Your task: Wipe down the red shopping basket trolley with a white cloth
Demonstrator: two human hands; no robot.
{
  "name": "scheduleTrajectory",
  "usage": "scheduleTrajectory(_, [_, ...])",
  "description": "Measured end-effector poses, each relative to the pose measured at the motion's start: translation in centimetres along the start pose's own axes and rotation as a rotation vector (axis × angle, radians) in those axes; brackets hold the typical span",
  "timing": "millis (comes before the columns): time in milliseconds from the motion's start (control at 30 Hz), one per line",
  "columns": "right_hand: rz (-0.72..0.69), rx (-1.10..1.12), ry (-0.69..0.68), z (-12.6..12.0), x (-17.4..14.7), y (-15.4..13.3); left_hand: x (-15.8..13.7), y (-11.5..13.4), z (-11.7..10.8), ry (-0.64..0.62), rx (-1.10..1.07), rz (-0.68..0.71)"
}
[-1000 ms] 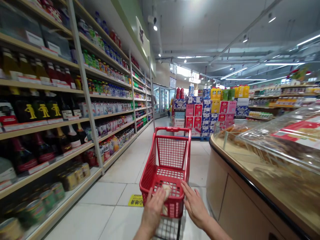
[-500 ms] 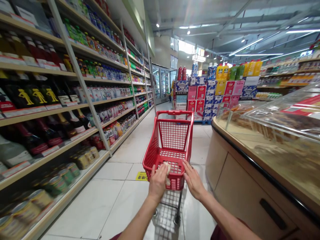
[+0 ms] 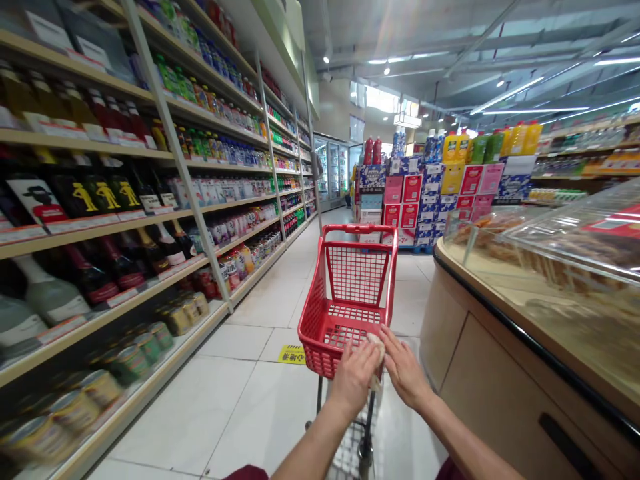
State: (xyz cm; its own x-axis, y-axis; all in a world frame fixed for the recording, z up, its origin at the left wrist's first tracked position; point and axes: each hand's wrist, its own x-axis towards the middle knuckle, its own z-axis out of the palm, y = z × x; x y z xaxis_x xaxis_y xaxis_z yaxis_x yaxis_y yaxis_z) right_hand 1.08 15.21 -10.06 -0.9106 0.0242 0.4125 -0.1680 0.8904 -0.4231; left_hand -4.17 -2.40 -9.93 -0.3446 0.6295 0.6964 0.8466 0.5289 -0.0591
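Note:
A red plastic shopping cart on a metal frame stands in front of me. My left hand presses a pale, crumpled cloth against the near rim, at its right corner. Part of the cloth hangs down over the outside of the basket. Beside it, my right hand rests at the same corner with its fingers stretched out, close to the cloth. Its fingertips reach the rim, and the palm side is hidden. The basket floor shows only its red grid.
Tall shelves of bottles and cans line the left side. A curved food counter with clear covers stands close on the right. Stacked drink cartons stand ahead. A yellow floor sticker lies left of the cart.
My left hand has slid the cloth rightward along the near rim, up beside my right hand. The whole view has shifted slightly.

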Motion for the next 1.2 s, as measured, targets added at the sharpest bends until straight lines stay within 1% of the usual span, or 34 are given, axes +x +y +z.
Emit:
scheduleTrajectory(33, [0.005, -0.004, -0.014, -0.2, 0.0, 0.1, -0.3, -0.5, -0.2, -0.008, 0.005, 0.025])
scheduleTrajectory(67, [0.013, -0.007, -0.02, -0.3, -0.1, 0.2, -0.8, -1.3, -0.7, -0.009, 0.026, 0.005])
scheduleTrajectory(133, [0.028, -0.003, -0.009, -0.4, -0.1, 0.2, -1.8, -3.5, -1.8, 0.005, 0.099, -0.134])
scheduleTrajectory(167, [0.028, 0.002, 0.004, -0.3, -0.1, 0.1, -2.2, -4.4, -2.2, 0.015, 0.148, -0.225])
scheduleTrajectory(200, [0.024, 0.009, 0.023, -0.2, -0.1, 0.1, -2.4, -5.0, -2.5, 0.018, 0.179, -0.275])
scheduleTrajectory(233, [0.019, 0.014, 0.043, -0.1, -0.1, 0.1, -2.4, -5.1, -2.6, 0.014, 0.191, -0.286])
scheduleTrajectory(267, [0.011, 0.015, 0.057, 0.0, -0.2, 0.1, -2.3, -4.9, -2.5, 0.005, 0.184, -0.255])
scheduleTrajectory(367, [0.003, -0.01, 0.057, 0.0, -0.2, 0.4, -1.9, -4.1, -2.2, -0.044, 0.126, -0.068])
scheduleTrajectory(400, [0.007, -0.02, 0.048, -0.1, -0.3, 0.6, -1.9, -4.2, -2.3, -0.054, 0.134, -0.056])
scheduleTrajectory(433, [0.011, -0.026, 0.041, -0.2, -0.3, 0.8, -2.0, -4.4, -2.4, -0.055, 0.161, -0.089])
scheduleTrajectory(500, [0.023, -0.024, 0.047, -0.4, -0.4, 1.1, -2.0, -5.0, -2.8, -0.045, 0.216, -0.196])
scheduleTrajectory(533, [0.028, -0.018, 0.056, -0.5, -0.5, 1.3, -1.9, -5.1, -2.8, -0.039, 0.224, -0.223])
scheduleTrajectory(567, [0.031, -0.013, 0.066, -0.6, -0.5, 1.4, -1.7, -5.0, -2.7, -0.04, 0.214, -0.21])
scheduleTrajectory(667, [0.024, -0.009, 0.079, -0.9, -0.6, 1.7, -1.0, -3.9, -1.9, -0.071, 0.128, -0.019])
scheduleTrajectory(700, [0.023, -0.011, 0.078, -1.0, -0.6, 1.8, -0.9, -3.6, -1.7, -0.081, 0.115, 0.01])
scheduleTrajectory(733, [0.025, -0.012, 0.077, -1.1, -0.7, 1.9, -1.0, -3.5, -1.6, -0.087, 0.119, -0.006])
scheduleTrajectory(800, [0.036, 0.0, 0.087, -1.1, -0.7, 2.1, -1.5, -3.8, -1.6, -0.077, 0.154, -0.137])
scheduleTrajectory(867, [0.043, 0.025, 0.104, -1.0, -0.6, 2.1, -2.3, -4.3, -1.6, -0.036, 0.177, -0.274])
scheduleTrajectory(900, [0.043, 0.037, 0.109, -0.9, -0.6, 2.1, -2.7, -4.5, -1.6, -0.011, 0.175, -0.31])
scheduleTrajectory(933, [0.043, 0.044, 0.109, -0.9, -0.5, 2.0, -3.1, -4.8, -1.6, 0.008, 0.165, -0.319])
scheduleTrajectory(1000, [0.044, 0.041, 0.09, -0.9, -0.5, 1.9, -3.7, -5.6, -1.7, 0.018, 0.15, -0.29])
scheduleTrajectory(1133, [0.044, 0.004, 0.055, -1.0, -0.4, 1.6, -3.7, -7.8, -2.8, -0.065, 0.157, -0.23])
scheduleTrajectory(1200, [0.035, -0.006, 0.064, -0.8, -0.3, 1.5, -3.1, -7.6, -3.1, -0.073, 0.154, -0.225])
